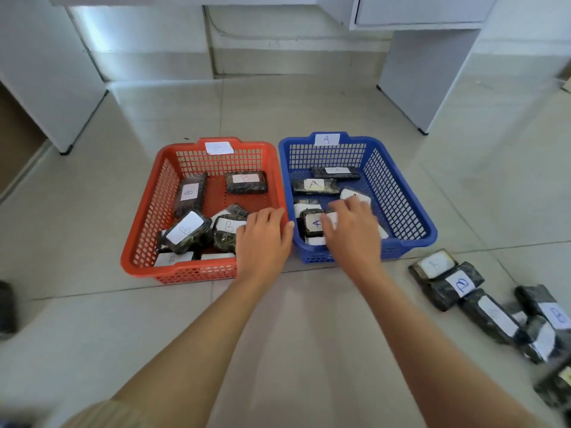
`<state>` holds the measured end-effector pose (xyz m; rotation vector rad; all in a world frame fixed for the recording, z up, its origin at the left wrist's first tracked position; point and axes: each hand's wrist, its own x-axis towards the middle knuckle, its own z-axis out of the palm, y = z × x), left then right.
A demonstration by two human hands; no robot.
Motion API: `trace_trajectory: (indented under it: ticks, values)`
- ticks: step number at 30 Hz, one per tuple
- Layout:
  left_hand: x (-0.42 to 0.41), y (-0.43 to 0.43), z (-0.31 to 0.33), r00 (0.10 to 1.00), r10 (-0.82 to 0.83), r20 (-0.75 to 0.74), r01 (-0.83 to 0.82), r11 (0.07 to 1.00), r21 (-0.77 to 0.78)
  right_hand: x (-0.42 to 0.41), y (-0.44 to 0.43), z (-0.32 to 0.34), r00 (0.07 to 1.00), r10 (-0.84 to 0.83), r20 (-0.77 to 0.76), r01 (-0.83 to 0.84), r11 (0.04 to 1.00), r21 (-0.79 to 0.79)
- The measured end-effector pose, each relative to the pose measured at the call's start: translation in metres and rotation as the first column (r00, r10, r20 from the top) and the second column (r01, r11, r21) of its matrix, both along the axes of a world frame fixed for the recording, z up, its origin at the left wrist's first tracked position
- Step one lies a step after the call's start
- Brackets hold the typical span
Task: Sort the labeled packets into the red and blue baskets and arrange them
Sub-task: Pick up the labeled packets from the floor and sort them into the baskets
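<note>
On the tiled floor (278,112) the red basket (139,264) sat to the left, with a white tag (218,147) on its far rim too washed out to read. Inside lay the B packets (185,231) — dark wrapped blocks with white labels. Two sat apart toward the far side and the rest were heaped against the near wall, some overlapping. The left hand (262,239) was over that basket's near right corner, palm down, fingers straight and close together, holding nothing. Its fingertips reached over the nearest B packet, but whether they touched it could not be told. Just beside the red basket stood the blue basket (429,236), its A tag (327,139) on the far rim. The A packets (315,185) lay in it, two toward the far side and the others piled in the near left part. The right hand (352,233) lay palm down on that pile, fingers spread and loosely extended across the labels — not closed round any packet. Further right, outside both baskets, loose packets (460,285) lay jumbled in a row on the floor. Several were marked B and others were too blurred to read. White cabinets (46,72) stood behind.
</note>
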<state>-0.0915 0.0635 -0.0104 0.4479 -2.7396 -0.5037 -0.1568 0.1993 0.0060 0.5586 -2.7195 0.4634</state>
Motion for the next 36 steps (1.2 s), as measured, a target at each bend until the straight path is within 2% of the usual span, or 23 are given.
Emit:
trace_trajectory:
  ticks: [2, 5, 10, 13, 17, 19, 22, 23, 25, 27, 28, 30, 32, 34, 36]
  values:
    - [0.04, -0.012, 0.011, 0.999, -0.005, -0.053, 0.004, 1.0, -0.03, 0.043, -0.016, 0.0, 0.989, 0.136, -0.059, -0.138, 0.99, -0.033]
    - [0.12, -0.042, 0.022, 0.998, 0.007, -0.057, -0.011, 0.996, -0.084, 0.104, -0.044, -0.001, 0.94, 0.337, 0.055, -0.339, 0.941, 0.017]
    - [0.249, -0.119, 0.025, 0.97, 0.211, 0.119, -0.197, 0.973, -0.117, 0.183, -0.103, -0.003, 0.798, 0.535, 0.277, -0.582, 0.803, 0.127]
    - [0.308, -0.174, 0.018, 0.882, 0.381, 0.278, -0.355, 0.924, -0.142, 0.22, -0.146, -0.011, 0.704, 0.556, 0.441, -0.661, 0.741, 0.121]
    - [0.369, -0.242, 0.005, 0.768, 0.55, 0.33, -0.535, 0.833, -0.141, 0.257, -0.23, -0.031, 0.635, 0.563, 0.53, -0.644, 0.764, -0.041]
    - [0.395, -0.269, -0.005, 0.759, 0.541, 0.362, -0.547, 0.831, -0.094, 0.271, -0.272, -0.041, 0.62, 0.564, 0.545, -0.584, 0.796, -0.158]
    - [0.431, -0.299, -0.022, 0.808, 0.454, 0.375, -0.505, 0.862, 0.047, 0.29, -0.331, -0.053, 0.598, 0.619, 0.51, -0.581, 0.772, -0.256]
    - [0.439, -0.305, -0.027, 0.828, 0.43, 0.361, -0.495, 0.862, 0.11, 0.293, -0.349, -0.057, 0.586, 0.62, 0.522, -0.587, 0.768, -0.254]
    - [0.45, -0.31, -0.035, 0.853, 0.398, 0.339, -0.485, 0.844, 0.23, 0.293, -0.376, -0.067, 0.597, 0.582, 0.552, -0.63, 0.766, -0.125]
    - [0.453, -0.311, -0.043, 0.877, 0.351, 0.327, -0.444, 0.853, 0.276, 0.291, -0.389, -0.073, 0.67, 0.549, 0.499, -0.64, 0.768, 0.015]
    - [0.452, -0.311, -0.048, 0.889, 0.324, 0.325, -0.42, 0.86, 0.29, 0.29, -0.389, -0.074, 0.709, 0.551, 0.44, -0.624, 0.781, 0.027]
    - [0.449, -0.309, -0.053, 0.908, 0.286, 0.307, -0.383, 0.863, 0.329, 0.288, -0.384, -0.077, 0.734, 0.577, 0.359, -0.603, 0.796, -0.046]
    - [0.439, -0.306, -0.052, 0.913, 0.318, 0.254, -0.391, 0.859, 0.33, 0.283, -0.37, -0.078, 0.688, 0.632, 0.357, -0.621, 0.767, -0.159]
    - [0.426, -0.297, -0.044, 0.886, 0.436, 0.157, -0.464, 0.837, 0.289, 0.275, -0.353, -0.073, 0.643, 0.681, 0.35, -0.611, 0.732, -0.301]
    - [0.408, -0.285, -0.031, 0.817, 0.574, 0.046, -0.563, 0.78, 0.273, 0.264, -0.335, -0.059, 0.666, 0.694, 0.273, -0.567, 0.71, -0.418]
